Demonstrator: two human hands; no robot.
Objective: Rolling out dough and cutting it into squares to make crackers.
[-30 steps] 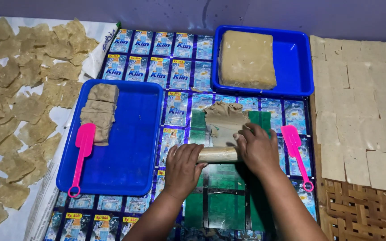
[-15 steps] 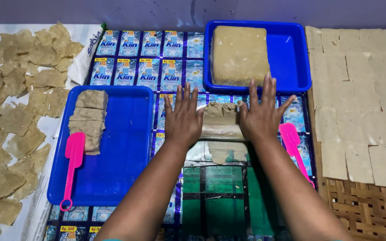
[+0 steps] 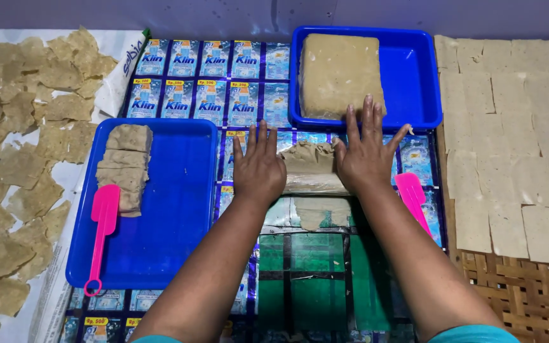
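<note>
While the dough piece (image 3: 311, 166) lies on the printed mat (image 3: 211, 95) between both palms, its ends are covered; left hand (image 3: 259, 168) and right hand (image 3: 365, 155) press flat, fingers spread, gripping nothing. Roller underneath hard to make out.

2 blue trays (image 3: 141, 254) – 2 pink spatulas (image 3: 101, 235) – 2 hands (image 3: 259, 170).

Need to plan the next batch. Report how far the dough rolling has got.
Done: flat cut squares cover the mat on the right, and irregular thin pieces lie spread on the left. In hand: left hand and right hand press a roller across one dough piece. Left: a stack of slices in the near blue tray and a large block in the far tray.
</note>
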